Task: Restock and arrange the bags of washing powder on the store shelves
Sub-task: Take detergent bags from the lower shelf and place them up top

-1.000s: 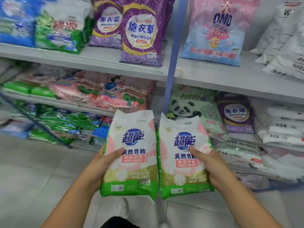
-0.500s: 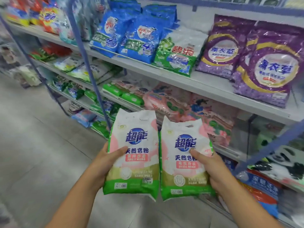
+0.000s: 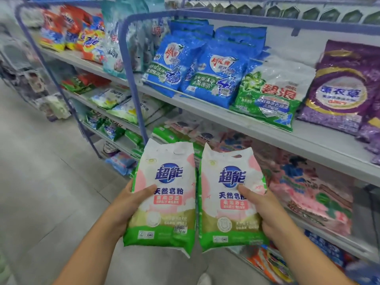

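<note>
Left hand (image 3: 131, 204) grips one white-and-green bag (image 3: 164, 198) by its side, thumb across the front; right hand (image 3: 265, 210) clamps its twin (image 3: 230, 200) just beside it. Both are carried upright, labels forward, short of the shelves (image 3: 257, 128), likely ready to slot in facing shoppers.

The single head-worn camera is looking forward and down, close over the left hand (image 3: 125, 204) and right hand (image 3: 265, 212), facing shelves (image 3: 267, 128) angling away beyond them.
</note>
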A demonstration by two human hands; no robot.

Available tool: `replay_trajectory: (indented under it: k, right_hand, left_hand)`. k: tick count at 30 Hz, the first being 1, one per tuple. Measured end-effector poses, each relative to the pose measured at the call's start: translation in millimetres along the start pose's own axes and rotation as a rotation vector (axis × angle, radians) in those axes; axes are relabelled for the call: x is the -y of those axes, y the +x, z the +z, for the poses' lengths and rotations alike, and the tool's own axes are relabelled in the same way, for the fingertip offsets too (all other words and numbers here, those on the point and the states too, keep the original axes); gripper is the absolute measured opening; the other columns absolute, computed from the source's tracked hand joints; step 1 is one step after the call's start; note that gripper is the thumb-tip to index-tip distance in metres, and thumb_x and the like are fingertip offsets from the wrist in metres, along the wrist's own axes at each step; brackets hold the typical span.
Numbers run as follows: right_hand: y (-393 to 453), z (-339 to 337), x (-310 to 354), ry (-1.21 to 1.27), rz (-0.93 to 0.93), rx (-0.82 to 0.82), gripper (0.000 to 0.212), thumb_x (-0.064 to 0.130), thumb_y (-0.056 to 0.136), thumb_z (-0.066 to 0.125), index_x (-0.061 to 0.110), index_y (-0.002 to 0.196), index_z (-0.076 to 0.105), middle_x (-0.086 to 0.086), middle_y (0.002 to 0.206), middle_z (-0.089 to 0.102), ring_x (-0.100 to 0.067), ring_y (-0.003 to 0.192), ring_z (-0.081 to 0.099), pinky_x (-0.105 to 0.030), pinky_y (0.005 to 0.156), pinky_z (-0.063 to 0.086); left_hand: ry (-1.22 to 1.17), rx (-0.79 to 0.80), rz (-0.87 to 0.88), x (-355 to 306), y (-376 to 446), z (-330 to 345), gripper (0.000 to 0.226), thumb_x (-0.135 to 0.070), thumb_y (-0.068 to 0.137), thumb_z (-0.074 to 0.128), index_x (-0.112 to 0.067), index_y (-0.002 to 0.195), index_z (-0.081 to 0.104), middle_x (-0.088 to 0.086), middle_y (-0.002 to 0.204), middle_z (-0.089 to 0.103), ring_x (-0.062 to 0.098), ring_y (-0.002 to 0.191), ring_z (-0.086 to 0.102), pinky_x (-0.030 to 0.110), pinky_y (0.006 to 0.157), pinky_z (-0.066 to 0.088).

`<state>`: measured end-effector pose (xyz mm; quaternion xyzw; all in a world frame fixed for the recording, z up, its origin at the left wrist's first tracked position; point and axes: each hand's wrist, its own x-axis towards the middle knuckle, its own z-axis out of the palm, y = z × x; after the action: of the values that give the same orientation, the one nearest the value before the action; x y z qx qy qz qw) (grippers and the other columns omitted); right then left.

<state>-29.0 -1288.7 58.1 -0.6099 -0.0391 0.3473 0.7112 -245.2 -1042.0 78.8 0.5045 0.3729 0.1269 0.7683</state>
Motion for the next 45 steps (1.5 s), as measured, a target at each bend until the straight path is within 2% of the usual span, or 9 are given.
replay_trajectory:
  k: [8,14,20,28,31,34,39,42,45]
  right_hand:
    - [105,35,16,0.019,0.031,0.033,0.043,0.016,0.077,0.081,0.014,0.119,0.070,-0.013,0.108,0.077,-0.034,0.098,0.075,-0.057,0.095,0.055]
    - [151,50,17,-0.049,0.084,-0.024,0.068,0.039,0.059,0.095,0.022,0.119,0.070,-0.002,0.109,0.078,-0.026,0.103,0.074,-0.049,0.100,0.054]
    - [188,79,25,-0.022,0.047,-0.171,0.033,0.018,0.079,0.084,0.012,0.109,0.071,-0.011,0.100,0.079,-0.030,0.097,0.076,-0.052,0.097,0.055]
    - [228,144,9,0.023,-0.006,-0.414,0.042,0.021,0.076,0.084,0.010,0.114,0.071,-0.010,0.103,0.079,-0.025,0.092,0.076,-0.040,0.087,0.060]
    - [237,167,1,0.067,-0.029,-0.506,0.055,0.025,0.069,0.088,0.012,0.120,0.068,-0.006,0.106,0.078,-0.026,0.103,0.074,-0.050,0.100,0.053]
    - [244,184,1,0.119,-0.068,-0.599,0.053,0.021,0.072,0.087,0.022,0.118,0.061,-0.003,0.106,0.077,-0.020,0.098,0.071,-0.041,0.091,0.056]
    - [252,205,-7,0.151,-0.080,-0.703,0.040,0.015,0.077,0.084,0.030,0.097,0.054,-0.004,0.109,0.073,-0.021,0.100,0.069,-0.045,0.100,0.051]
    - [254,212,-9,0.162,-0.067,-0.708,0.028,0.007,0.083,0.079,0.022,0.096,0.059,-0.002,0.094,0.078,-0.021,0.093,0.072,-0.044,0.096,0.053]
    - [261,210,-12,0.125,-0.041,-0.689,0.035,0.010,0.082,0.080,0.018,0.113,0.065,-0.004,0.105,0.079,-0.017,0.092,0.076,-0.035,0.083,0.056]
  left_hand:
    - [0.050,-0.016,-0.019,-52,89,-5,0.039,-0.011,0.087,0.070,-0.023,0.123,0.060,0.022,0.113,0.074,0.047,0.103,0.070,0.062,0.090,0.056]
    - [0.037,-0.011,-0.066,-69,162,-14,0.064,-0.013,0.073,0.088,-0.018,0.129,0.059,0.025,0.115,0.073,0.049,0.106,0.068,0.068,0.097,0.048]
    - [0.092,0.035,-0.091,-96,258,-29,0.045,-0.010,0.082,0.076,-0.012,0.125,0.063,0.024,0.112,0.074,0.048,0.105,0.069,0.066,0.095,0.051]
    - [0.278,0.201,-0.095,-144,390,-55,0.087,-0.033,0.054,0.096,-0.008,0.130,0.061,0.015,0.109,0.077,0.036,0.100,0.074,0.056,0.096,0.055]
    - [0.330,0.315,-0.116,-164,426,-51,0.065,-0.037,0.060,0.092,-0.010,0.116,0.072,0.010,0.112,0.077,0.027,0.102,0.073,0.047,0.103,0.052]
    - [0.462,0.369,-0.021,-183,449,-38,0.030,-0.032,0.080,0.082,-0.019,0.105,0.071,-0.003,0.124,0.064,0.018,0.114,0.061,0.033,0.106,0.044]
    - [1.051,0.487,0.067,-171,479,-46,0.113,-0.081,0.044,0.078,-0.022,0.139,0.058,-0.004,0.136,0.062,0.015,0.124,0.058,0.024,0.105,0.041]
    - [1.309,0.420,0.101,-154,475,-55,0.082,-0.073,0.075,0.069,-0.022,0.139,0.058,0.006,0.140,0.061,0.024,0.125,0.060,0.023,0.091,0.045]
    - [1.163,0.300,0.197,-137,481,-65,0.101,-0.061,0.076,0.078,-0.035,0.157,0.025,0.015,0.137,0.044,0.033,0.121,0.060,0.032,0.091,0.048]
